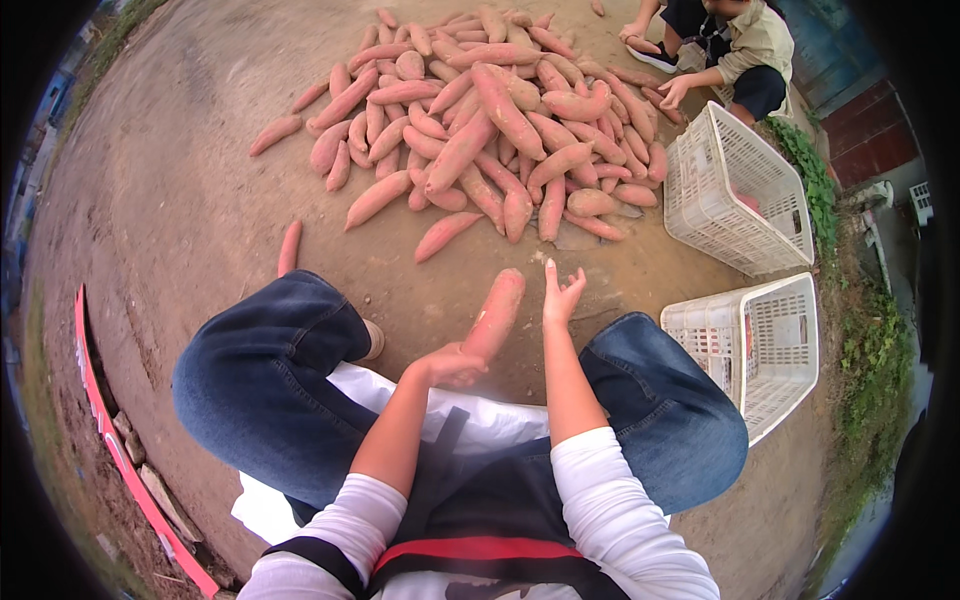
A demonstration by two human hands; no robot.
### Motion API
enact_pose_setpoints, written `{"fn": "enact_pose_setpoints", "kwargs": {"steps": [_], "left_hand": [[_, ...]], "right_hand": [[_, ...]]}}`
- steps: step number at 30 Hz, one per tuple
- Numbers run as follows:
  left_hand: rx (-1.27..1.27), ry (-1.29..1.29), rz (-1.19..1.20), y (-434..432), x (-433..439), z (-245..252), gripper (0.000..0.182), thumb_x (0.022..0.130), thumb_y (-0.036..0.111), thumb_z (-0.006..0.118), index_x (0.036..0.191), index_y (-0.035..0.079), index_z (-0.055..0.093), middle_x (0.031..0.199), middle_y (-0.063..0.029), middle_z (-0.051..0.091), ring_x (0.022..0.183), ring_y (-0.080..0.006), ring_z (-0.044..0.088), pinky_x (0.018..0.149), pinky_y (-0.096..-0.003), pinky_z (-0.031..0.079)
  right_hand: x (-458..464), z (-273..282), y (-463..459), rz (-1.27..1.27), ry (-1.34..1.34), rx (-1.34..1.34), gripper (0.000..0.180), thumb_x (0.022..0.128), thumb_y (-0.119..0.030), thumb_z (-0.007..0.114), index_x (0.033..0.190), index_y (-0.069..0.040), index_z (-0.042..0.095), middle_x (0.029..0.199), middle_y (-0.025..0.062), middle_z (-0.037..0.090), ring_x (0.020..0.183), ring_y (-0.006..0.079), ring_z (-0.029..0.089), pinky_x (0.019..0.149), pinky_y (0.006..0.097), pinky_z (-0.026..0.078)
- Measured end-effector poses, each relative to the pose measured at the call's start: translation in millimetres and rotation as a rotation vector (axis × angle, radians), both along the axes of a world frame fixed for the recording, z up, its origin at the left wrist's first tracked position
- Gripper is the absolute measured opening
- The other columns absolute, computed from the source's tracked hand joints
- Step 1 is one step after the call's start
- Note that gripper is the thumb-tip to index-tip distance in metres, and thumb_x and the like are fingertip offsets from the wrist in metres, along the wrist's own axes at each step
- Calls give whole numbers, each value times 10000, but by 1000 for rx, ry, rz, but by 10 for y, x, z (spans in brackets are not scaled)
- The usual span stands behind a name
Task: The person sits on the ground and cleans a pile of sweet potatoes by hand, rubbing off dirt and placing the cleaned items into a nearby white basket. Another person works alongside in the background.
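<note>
My left hand (452,365) grips the lower end of a large reddish sweet potato (495,315), which tilts up and to the right between my knees. A pale scuffed patch shows on its skin. To its right, my right hand (562,294) holds nothing, its fingers apart and raised over the bare ground. Beyond both hands lies a large heap of sweet potatoes (480,127), dusty with soil. A single sweet potato (290,247) rests by my left knee, and another (448,235) lies at the heap's near edge.
Two white plastic crates stand at the right: a farther crate (697,202) with something reddish inside, and a nearer crate (780,352) tipped on its side. Another person (750,52) crouches past the heap. A red banner (127,465) stretches along the left.
</note>
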State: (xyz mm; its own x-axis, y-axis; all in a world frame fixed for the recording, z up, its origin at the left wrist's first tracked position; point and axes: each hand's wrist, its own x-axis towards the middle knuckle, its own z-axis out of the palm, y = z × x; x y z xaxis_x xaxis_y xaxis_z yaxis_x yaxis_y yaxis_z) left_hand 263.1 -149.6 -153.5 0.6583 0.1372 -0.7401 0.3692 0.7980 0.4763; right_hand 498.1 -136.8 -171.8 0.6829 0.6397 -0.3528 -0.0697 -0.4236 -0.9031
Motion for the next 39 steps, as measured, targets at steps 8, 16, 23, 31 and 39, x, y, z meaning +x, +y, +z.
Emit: {"fn": "enact_pose_setpoints", "kwargs": {"steps": [8,16,23,31,39], "left_hand": [[114,79,-71,10,-12,-30,258,790,171,732,947,107,537,602,33,489,569,-113,566,471,-225,376],[20,-5,63,-19,58,2,231,802,177,732,839,126,510,608,36,485,579,-96,547,448,-226,340],[109,57,226,53,68,60,284,748,191,747,935,87,562,695,9,536,548,-103,514,503,-254,446],[366,-6,362,-56,154,187,463,725,200,757,1097,57,520,740,-24,580,555,-117,567,498,-256,466],[420,84,468,85,125,189,523,711,169,753,1134,7,490,827,-61,599,578,-139,580,519,-289,485]], "right_hand": [[155,-57,-24,246,-113,-64,1218,694,-497,848,1545,-13,123,1545,281,203,1440,416,231,1176,452,254],[-150,-371,-92,478,-258,-144,998,811,-477,771,1499,-15,215,1479,279,338,1226,369,506,1023,438,415],[-79,-69,-18,-80,-468,84,583,965,-247,555,1445,24,364,1438,261,426,1322,386,430,1102,460,334],[-720,50,133,393,-610,78,805,990,-410,488,1554,1,86,1608,247,108,1496,382,117,1210,460,115],[-336,75,218,-85,-75,210,851,1018,-509,393,1543,42,12,1613,261,67,1502,354,100,1215,414,99]]}}
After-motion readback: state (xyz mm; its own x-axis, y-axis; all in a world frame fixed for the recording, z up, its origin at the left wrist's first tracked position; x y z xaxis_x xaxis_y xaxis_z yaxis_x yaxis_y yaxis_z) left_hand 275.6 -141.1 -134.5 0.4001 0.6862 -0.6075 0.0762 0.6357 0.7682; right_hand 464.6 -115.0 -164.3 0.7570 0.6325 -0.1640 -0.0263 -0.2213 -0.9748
